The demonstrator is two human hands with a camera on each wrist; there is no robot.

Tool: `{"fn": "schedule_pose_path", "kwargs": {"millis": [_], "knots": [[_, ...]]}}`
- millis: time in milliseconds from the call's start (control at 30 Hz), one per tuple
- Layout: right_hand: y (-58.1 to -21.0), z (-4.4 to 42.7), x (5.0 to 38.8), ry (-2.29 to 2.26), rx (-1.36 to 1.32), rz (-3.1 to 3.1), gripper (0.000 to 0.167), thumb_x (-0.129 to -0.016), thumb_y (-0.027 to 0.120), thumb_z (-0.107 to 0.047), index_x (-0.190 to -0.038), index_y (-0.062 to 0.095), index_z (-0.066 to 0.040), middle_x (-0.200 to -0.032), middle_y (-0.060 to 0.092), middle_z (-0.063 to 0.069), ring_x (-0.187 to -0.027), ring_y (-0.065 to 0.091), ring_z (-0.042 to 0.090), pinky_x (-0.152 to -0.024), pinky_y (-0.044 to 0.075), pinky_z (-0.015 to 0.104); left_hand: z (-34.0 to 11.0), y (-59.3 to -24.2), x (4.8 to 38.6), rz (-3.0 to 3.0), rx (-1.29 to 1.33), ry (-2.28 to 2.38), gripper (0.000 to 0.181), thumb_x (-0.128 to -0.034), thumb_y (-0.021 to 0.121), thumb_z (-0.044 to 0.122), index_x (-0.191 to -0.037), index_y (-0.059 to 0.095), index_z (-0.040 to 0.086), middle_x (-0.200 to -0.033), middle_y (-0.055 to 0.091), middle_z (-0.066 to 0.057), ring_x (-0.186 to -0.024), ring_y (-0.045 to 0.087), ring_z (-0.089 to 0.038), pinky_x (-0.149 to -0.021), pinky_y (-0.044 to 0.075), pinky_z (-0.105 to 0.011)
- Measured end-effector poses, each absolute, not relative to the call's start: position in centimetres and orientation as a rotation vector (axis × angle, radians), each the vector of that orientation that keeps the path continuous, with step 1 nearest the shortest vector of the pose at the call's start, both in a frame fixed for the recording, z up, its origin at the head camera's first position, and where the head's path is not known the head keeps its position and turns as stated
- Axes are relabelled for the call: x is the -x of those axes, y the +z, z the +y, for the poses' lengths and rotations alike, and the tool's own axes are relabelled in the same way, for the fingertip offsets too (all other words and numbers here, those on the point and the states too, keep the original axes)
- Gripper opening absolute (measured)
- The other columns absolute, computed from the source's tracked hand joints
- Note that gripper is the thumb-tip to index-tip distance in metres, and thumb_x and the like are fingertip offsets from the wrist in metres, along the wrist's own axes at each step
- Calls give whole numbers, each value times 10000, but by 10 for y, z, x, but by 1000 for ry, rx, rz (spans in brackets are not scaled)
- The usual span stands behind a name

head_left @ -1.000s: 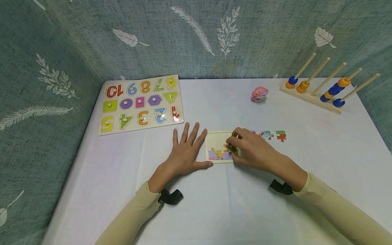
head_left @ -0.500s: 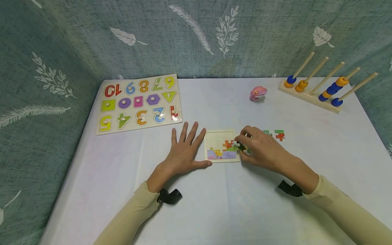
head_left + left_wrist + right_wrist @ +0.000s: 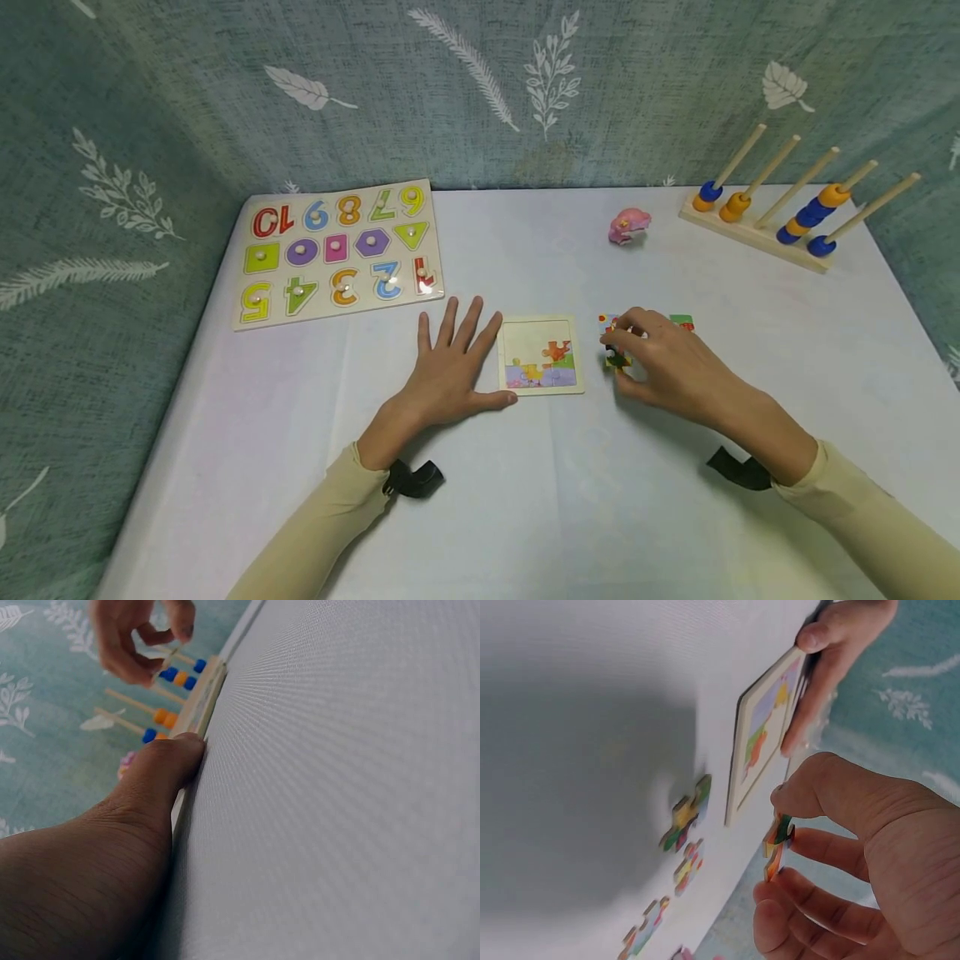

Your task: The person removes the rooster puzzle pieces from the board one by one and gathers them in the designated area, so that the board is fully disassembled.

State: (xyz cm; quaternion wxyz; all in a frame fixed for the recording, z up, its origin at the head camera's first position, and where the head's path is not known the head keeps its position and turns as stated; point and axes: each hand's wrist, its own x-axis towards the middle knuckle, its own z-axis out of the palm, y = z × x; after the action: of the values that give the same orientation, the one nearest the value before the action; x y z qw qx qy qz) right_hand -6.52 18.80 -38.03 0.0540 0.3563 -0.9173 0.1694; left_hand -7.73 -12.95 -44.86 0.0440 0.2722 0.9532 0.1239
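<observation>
My left hand (image 3: 450, 372) lies spread on the table at the left of a small square puzzle tray (image 3: 579, 358), thumb and forefinger against its edge. The tray holds a lilac and yellow strip along the bottom and an orange-red jigsaw piece (image 3: 557, 351) at the right; its upper part is bare board. Right of the tray, my right hand (image 3: 671, 367) pinches a green and orange jigsaw piece (image 3: 778, 844) between thumb and fingers, raised off the table. Loose jigsaw pieces (image 3: 688, 814) lie below it, partly hidden by the hand in the head view.
A number and shape peg board (image 3: 341, 250) lies at the back left. Behind the tray sits a pink toy figure (image 3: 628, 225). A wooden peg stand (image 3: 757, 232) with blue and orange beads stands at the back right, near the patterned cloth wall (image 3: 480, 92).
My right hand has moved right, off the tray, with the piece pinched in it, uncovering the orange-red piece in the tray. My left hand stays in place.
</observation>
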Motion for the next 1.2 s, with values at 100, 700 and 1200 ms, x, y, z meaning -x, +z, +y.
{"fn": "schedule_pose_path", "kwargs": {"millis": [100, 700, 1200], "knots": [[-381, 193, 64, 507, -1056, -2782, 336, -732, 788, -57, -1061, 728, -31, -1009, 608, 92, -844, 590, 218, -658, 521, 364, -130, -449, 78, 2912, -830, 383, 1130, -779, 647, 752, -1617, 180, 154, -1669, 36, -154, -1501, -59, -432, -1097, -52, -713], [-384, 219, 61, 488, -992, -2803, 344, -697, 784, -34, -1036, 724, -27, -995, 616, 108, -821, 591, 237, -639, 509, 387, -131, -450, 78, 2892, -798, 388, 1121, -788, 632, 754, -1622, 150, 181, -1675, -8, -121, -1504, -107, -398, -1104, -110, -677], [-398, 225, 61, 509, -969, -2831, 344, -669, 796, 16, -997, 709, -43, -964, 629, 86, -825, 607, 226, -642, 520, 403, -130, -450, 78, 2888, -804, 388, 1121, -788, 624, 763, -1622, 154, 180, -1675, -13, -117, -1504, -109, -395, -1104, -100, -682]]}}
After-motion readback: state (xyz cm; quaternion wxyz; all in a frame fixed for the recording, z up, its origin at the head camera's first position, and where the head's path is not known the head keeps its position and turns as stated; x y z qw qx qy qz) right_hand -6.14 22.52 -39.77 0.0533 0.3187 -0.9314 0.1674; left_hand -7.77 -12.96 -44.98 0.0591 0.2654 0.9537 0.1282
